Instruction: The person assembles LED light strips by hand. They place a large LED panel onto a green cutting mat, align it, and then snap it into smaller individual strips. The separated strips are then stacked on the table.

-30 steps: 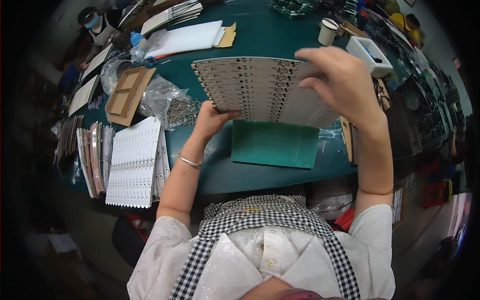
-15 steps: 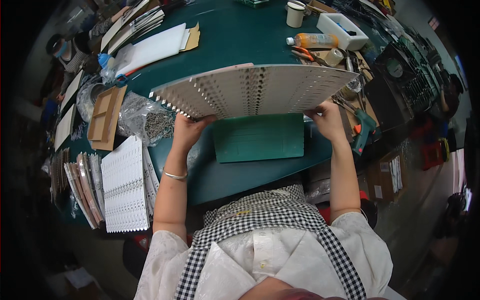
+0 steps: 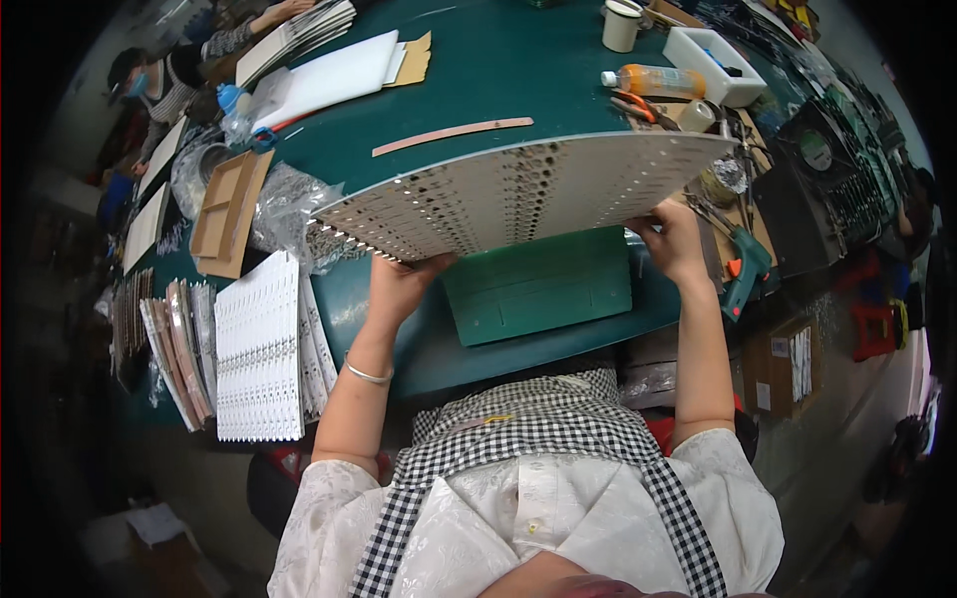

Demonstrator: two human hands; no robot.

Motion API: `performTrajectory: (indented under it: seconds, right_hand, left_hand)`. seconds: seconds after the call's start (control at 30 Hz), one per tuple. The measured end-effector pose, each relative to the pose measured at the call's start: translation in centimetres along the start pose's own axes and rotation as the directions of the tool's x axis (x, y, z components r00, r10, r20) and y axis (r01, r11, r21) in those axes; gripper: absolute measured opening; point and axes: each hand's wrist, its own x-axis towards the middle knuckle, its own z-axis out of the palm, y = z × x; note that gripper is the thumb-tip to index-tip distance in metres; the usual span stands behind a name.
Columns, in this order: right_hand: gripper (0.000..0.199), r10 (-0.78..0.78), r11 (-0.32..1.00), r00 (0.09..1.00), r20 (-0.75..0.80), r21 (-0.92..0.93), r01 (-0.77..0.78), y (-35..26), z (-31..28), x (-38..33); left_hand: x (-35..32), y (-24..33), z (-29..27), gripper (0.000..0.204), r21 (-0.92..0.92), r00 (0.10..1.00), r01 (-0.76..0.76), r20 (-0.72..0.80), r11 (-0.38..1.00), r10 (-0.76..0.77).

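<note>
A wide perforated metal panel (image 3: 538, 194) is held up in front of me, tilted, with rows of holes and small teeth along its left edge. My left hand (image 3: 404, 284) grips its lower left corner, thumb pressed on the near face. At the lower right, my right hand (image 3: 668, 239) is closed on the panel's edge. Fingers behind the panel are hidden. Below it, a green rectangular board (image 3: 543, 289) lies on the green table (image 3: 488, 85). Beyond the panel's top edge rests a thin pinkish strip (image 3: 454, 135).
Left are a stack of white perforated panels (image 3: 261, 349), a cardboard tray (image 3: 229, 214) and a plastic bag (image 3: 289, 204). Right are an orange drink bottle (image 3: 653, 82), a white foam box (image 3: 713, 68) and a green glue gun (image 3: 746, 269). A co-worker (image 3: 164, 80) sits far left.
Against the table, the panel and both hands have come slightly nearer to me, uncovering the pinkish strip behind it. The whole view has shifted a little. Both hands keep their hold.
</note>
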Motion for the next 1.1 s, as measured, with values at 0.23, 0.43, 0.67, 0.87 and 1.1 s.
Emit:
performTrajectory:
  seconds: [0.23,0.43,0.67,0.87,1.1]
  right_hand:
    - [0.016,-0.198,0.972,0.98,0.022,-0.123,0.199,0.1,-0.1,0.2]
    - [0.02,-0.402,0.891,0.915,-0.02,-0.237,0.386,1.4,0.5,-0.7]
    - [0.027,-0.24,0.971,0.971,0.007,0.018,0.239,-2.8,-0.3,-1.0]
    - [0.017,-0.248,0.963,0.967,0.06,0.119,0.24,-2.1,-0.5,-1.5]
    - [0.014,-0.664,0.746,0.746,0.044,-0.032,0.666,-4.3,-2.9,2.4]
  left_hand:
    - [-0.9,-0.9,-0.3,0.019,0.222,0.97,-0.242,0.03,0.945,0.241]
    - [-0.1,-1.3,-0.7,0.014,0.278,0.894,-0.447,0.168,0.85,0.415]
    - [-1.3,-1.4,-0.5,0.022,0.152,0.917,-0.396,0.118,0.906,0.381]
    - [-1.8,0.2,-0.4,0.024,0.508,0.869,-0.481,0.166,0.714,0.467]
    - [-0.7,5.6,-1.4,0.048,0.111,0.951,-0.286,-0.09,0.952,0.296]
